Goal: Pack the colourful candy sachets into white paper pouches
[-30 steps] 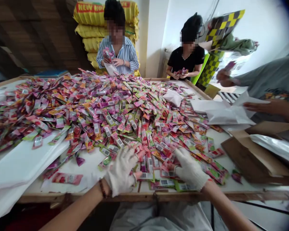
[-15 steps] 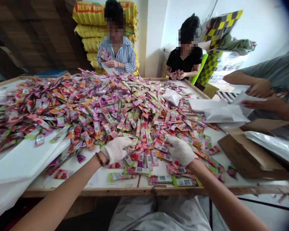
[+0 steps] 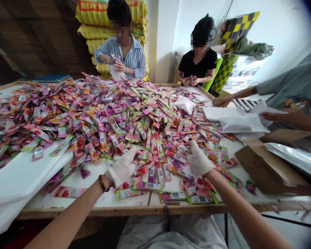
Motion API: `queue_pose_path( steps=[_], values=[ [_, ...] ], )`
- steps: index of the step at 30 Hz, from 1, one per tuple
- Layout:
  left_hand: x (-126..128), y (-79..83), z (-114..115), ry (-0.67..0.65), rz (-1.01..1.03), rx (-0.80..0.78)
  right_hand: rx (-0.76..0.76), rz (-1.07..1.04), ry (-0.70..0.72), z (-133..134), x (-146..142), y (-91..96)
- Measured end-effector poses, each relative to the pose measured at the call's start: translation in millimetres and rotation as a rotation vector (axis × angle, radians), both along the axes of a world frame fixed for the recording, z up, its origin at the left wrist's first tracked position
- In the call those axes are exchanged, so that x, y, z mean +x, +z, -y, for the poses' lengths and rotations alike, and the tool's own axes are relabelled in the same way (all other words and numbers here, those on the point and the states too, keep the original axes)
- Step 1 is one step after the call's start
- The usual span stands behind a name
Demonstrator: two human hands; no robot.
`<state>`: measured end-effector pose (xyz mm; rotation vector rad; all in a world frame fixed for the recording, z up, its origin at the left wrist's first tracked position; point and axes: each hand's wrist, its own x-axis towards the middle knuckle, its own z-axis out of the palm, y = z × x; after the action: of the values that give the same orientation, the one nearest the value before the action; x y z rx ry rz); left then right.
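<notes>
My left hand (image 3: 123, 168), in a white glove with bare fingertips, reaches into the near edge of a large heap of small wrapped snack packets (image 3: 114, 100). Its fingers are curled at a pink and green packet (image 3: 143, 156). My right hand (image 3: 199, 159), gloved too, is at the heap further right, thumb and fingers apart beside a packet (image 3: 178, 157); part of its fingers is hidden. Between my hands and the table edge lie several packets with barcodes showing, among them a green and pink packet (image 3: 150, 185).
White bags (image 3: 26, 176) are stacked at the left edge. An open cardboard box (image 3: 266, 169) stands right, near filled white bags (image 3: 245, 121). Across the table, a person in a striped shirt (image 3: 136, 58) holds packets and a white bag; another (image 3: 199, 65) holds packets. A third person's arm reaches in from the right.
My left hand has turned and shifted slightly left. My right hand has moved right and tilted upward. The striped-shirt person has brought packets to the bag; the person at right has stretched an arm forward.
</notes>
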<state>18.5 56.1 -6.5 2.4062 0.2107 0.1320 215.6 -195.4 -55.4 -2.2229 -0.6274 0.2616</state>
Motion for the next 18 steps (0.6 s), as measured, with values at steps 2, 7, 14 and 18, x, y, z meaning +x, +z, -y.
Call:
queue_pose_path(
  steps=[2, 7, 14, 18],
  values=[
    [19, -5.4, 17, 0.02, -0.067, 0.011, -0.091, -0.013, -0.025, -14, 9, 2.8],
    [51, -46.0, 16, 0.219, -0.34, 0.29, -0.294, 0.038, 0.001, -36, 25, -18.3],
    [24, -48.3, -16, 0.127, 0.099, 0.022, 0.062, -0.052, -0.029, -19, 14, -28.5],
    [20, -18.5, -15, 0.293, 0.273, -0.353, 0.222, -0.092, -0.121, -4, 20, -20.9]
  ],
)
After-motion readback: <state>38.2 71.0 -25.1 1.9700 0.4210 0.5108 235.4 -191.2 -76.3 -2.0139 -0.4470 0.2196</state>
